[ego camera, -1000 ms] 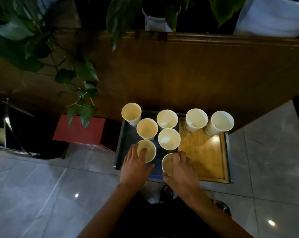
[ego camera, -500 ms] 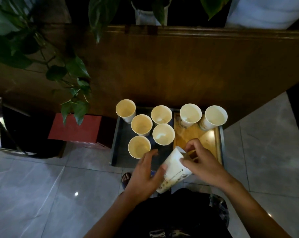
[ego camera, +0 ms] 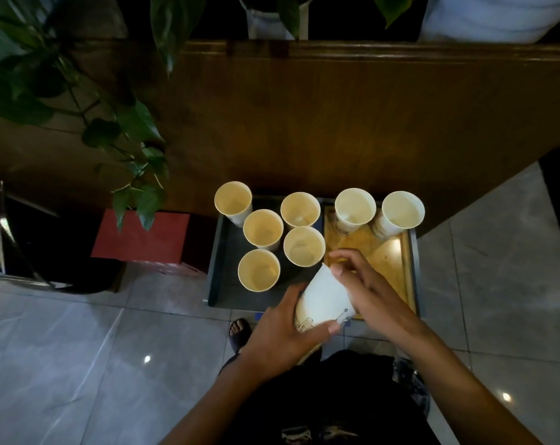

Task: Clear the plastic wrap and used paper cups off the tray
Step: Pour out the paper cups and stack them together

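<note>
A white paper cup (ego camera: 323, 298) is tilted above the tray's near edge. My left hand (ego camera: 281, 332) grips its lower part, thumb across the printed base. My right hand (ego camera: 365, 284) holds its upper side, fingers curled at the rim. Several empty paper cups stand upright on the dark tray (ego camera: 219, 252): one at the near left (ego camera: 258, 270), one beside it (ego camera: 304, 246), others behind. Two more cups (ego camera: 355, 209) (ego camera: 400, 213) stand at the back of the wooden tray (ego camera: 391, 261). No plastic wrap can be made out.
A wooden counter wall (ego camera: 336, 123) rises right behind the trays. A red box (ego camera: 140, 236) sits on the floor to the left, under hanging plant leaves (ego camera: 137, 175). Grey floor tiles (ego camera: 63, 364) spread left and right. My sandalled foot (ego camera: 239, 332) is below the tray.
My right hand lifted the near cup off the dark tray and tipped it over. My left hand let go of the near-left cup and took hold of the lifted cup's base.
</note>
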`<state>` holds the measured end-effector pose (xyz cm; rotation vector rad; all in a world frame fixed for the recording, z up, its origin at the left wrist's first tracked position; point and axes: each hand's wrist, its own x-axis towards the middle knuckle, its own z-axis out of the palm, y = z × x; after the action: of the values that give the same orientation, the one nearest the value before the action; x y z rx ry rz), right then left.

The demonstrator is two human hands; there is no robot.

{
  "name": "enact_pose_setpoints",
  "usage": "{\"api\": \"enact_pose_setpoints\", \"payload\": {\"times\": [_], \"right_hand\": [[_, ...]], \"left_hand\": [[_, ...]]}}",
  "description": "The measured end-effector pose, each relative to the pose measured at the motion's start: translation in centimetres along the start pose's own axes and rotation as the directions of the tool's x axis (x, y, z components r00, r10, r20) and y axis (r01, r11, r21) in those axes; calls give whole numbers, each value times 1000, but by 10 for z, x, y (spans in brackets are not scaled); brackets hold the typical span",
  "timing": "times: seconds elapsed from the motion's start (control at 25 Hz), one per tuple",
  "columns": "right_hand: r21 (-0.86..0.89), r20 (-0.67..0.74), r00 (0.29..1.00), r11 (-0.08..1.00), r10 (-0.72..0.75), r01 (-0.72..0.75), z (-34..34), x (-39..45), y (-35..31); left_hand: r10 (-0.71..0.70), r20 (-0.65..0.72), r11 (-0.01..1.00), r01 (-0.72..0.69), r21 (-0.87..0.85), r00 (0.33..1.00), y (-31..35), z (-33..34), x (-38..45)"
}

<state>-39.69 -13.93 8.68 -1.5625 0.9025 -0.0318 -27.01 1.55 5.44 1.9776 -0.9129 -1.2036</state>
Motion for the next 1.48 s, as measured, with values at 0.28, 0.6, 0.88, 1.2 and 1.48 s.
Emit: {"api": "enact_pose_setpoints", "payload": {"times": [0.28, 0.6, 0.88, 1.2, 1.48], "right_hand": [[-25, -51, 999, 1000, 15, -16, 8, 9, 0], [0, -148, 988, 999, 33, -33, -8, 14, -5], [19, -169, 982, 996, 85, -83, -15, 7, 7], [-37, -218, 972, 995, 87, -97, -11, 0, 19], [-27, -198, 973, 991, 120, -127, -17, -3, 24]], "left_hand": [[96, -129, 976, -68, 208, 987, -7, 11, 1], [-89, -494, 965, 198, 173, 865, -44, -24, 24], [-91, -520, 847, 341, 408, 849, -70, -29, 55], [-168, -530, 943, 292, 158, 831, -93, -16, 76], [-271, -402, 957, 201, -209, 874, -136, -37, 57]]}}
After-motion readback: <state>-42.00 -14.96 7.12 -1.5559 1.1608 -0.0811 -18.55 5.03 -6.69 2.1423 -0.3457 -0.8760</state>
